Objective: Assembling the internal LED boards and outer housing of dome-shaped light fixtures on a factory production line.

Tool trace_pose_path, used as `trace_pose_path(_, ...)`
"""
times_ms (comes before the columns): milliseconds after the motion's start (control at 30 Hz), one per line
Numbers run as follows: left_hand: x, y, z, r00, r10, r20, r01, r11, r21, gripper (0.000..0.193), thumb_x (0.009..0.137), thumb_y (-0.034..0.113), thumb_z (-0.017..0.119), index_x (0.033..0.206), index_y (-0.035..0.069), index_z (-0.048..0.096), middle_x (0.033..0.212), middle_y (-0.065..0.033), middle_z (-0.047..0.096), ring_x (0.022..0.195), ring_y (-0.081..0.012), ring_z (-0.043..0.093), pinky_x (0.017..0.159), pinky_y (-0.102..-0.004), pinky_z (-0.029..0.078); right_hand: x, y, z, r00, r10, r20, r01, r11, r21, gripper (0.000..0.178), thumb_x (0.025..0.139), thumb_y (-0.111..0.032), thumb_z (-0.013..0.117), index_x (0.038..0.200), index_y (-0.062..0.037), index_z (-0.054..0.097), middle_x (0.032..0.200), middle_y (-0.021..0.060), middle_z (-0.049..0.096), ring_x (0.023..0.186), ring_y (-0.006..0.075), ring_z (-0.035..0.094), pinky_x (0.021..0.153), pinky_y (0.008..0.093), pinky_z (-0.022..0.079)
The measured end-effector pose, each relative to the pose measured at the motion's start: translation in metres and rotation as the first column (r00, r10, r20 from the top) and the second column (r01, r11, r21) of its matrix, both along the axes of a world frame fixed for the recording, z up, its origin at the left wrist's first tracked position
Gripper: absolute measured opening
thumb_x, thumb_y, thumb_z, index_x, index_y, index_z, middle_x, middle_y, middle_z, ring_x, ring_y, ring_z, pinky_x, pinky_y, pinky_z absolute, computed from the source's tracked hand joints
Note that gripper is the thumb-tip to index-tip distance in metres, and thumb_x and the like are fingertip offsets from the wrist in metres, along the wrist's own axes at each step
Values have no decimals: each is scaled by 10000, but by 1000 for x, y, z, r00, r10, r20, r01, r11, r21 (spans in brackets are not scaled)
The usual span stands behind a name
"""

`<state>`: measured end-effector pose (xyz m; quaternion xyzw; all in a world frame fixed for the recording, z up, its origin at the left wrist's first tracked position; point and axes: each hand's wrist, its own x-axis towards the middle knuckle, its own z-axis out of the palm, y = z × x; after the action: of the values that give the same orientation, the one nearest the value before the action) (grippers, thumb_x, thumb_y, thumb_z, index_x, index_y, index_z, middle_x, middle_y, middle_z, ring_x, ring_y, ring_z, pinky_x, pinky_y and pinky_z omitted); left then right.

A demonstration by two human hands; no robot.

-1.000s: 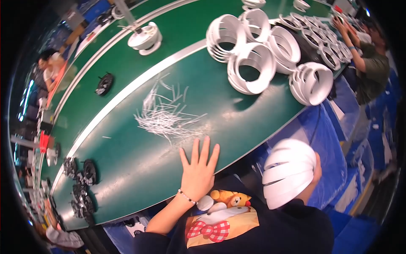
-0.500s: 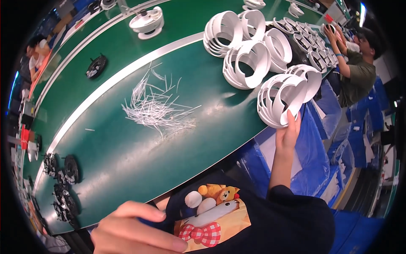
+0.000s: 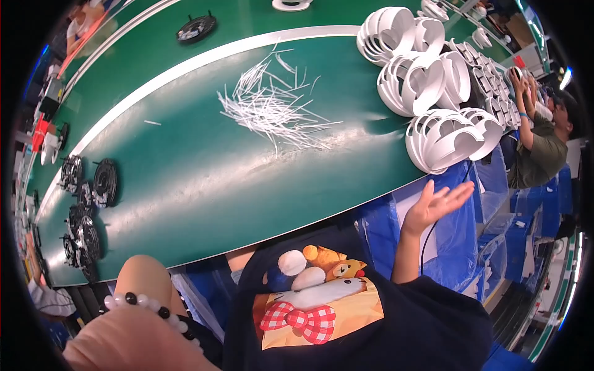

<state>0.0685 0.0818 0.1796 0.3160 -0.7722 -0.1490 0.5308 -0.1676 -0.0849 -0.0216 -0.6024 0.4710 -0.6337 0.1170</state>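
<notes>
My right hand is open, palm up with fingers spread, just off the table's front edge. Nothing is in it. Right above its fingertips stands a stack of white plastic rings, apart from the hand. More white ring stacks stand behind it at the table's right end. My left hand is at the lower left, close to the camera and bent away beyond a black-and-white bead bracelet; its fingers are hidden. Thin white strips lie in a loose heap mid-table.
The green table carries several black round motor-like parts at the left. Another black round part lies beyond the white rail. Blue bins with plastic liners stand below the right edge. A co-worker works at far right.
My right hand has let go of the white ring stack, which now rests at the table edge. My left hand has drawn back and turned away. The view has shifted, moving the scene rightward.
</notes>
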Motion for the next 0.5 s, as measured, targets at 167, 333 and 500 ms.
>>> trace_pose_path(167,19,2,1,999,-25,-38,20,991,-129,186,843,226,429,939,75,480,892,-70,572,728,-193,543,716,-381,413,14,21,18,990,107,-91,-121,977,-174,811,697,-51,498,1327,-21,-12,1398,198,-27,1287,362,-29,969,572,26)
trace_pose_path(333,22,-4,-3,994,-72,-83,45,955,-294,195,832,234,432,911,72,507,892,-60,562,723,-180,534,702,-356,407,16,22,23,987,109,-120,-132,970,-206,818,692,-85,502,1329,-28,-6,1396,207,-5,1285,373,-3,968,577,57)
trace_pose_path(500,48,19,-1,992,-100,-78,55,895,-443,208,821,241,435,883,69,534,892,-49,552,717,-167,525,689,-331,402,36,28,29,975,184,-128,-210,947,-243,767,713,-56,465,1328,-34,8,1401,180,28,1292,346,9,980,564,31)
